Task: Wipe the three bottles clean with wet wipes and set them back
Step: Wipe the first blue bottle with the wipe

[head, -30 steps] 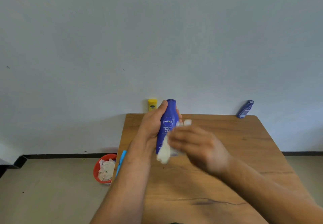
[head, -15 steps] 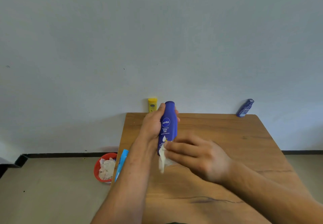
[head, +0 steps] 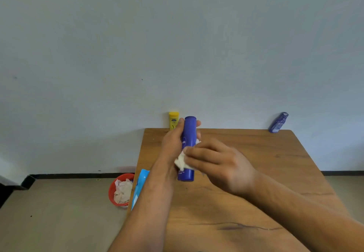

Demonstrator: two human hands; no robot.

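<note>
**Blue bottle in hand, wipe on its side**

The left hand point(head: 173, 143) is gripping the tall blue bottle point(head: 188, 131) around its upper half. The thumb is lying on the near-left face and the fingertips are showing round the far right side by the cap end. The bottle is standing nearly upright over the far-left part of the wooden table point(head: 256, 163). I cannot tell whether its base is touching the wood.

The right hand point(head: 220, 165) is pressing a crumpled white wet wipe point(head: 182, 162) against the lower middle of the bottle. Its fingers are curling over the wipe and pinching it to the plastic, and part of the wipe is sticking out to the left of the fingertips.

The yellow bottle point(head: 173, 120) is standing upright at the far edge of the table against the wall, just behind the left hand. The small blue bottle point(head: 278, 123) is leaning tilted against the wall at the far-right corner, well apart from the hands.

A light blue wipes pack point(head: 140, 183) is lying at the table's left edge, partly hidden by the left forearm. A red bin point(head: 113, 188) is sitting on the floor just left of the table, holding crumpled white wipes.
</note>
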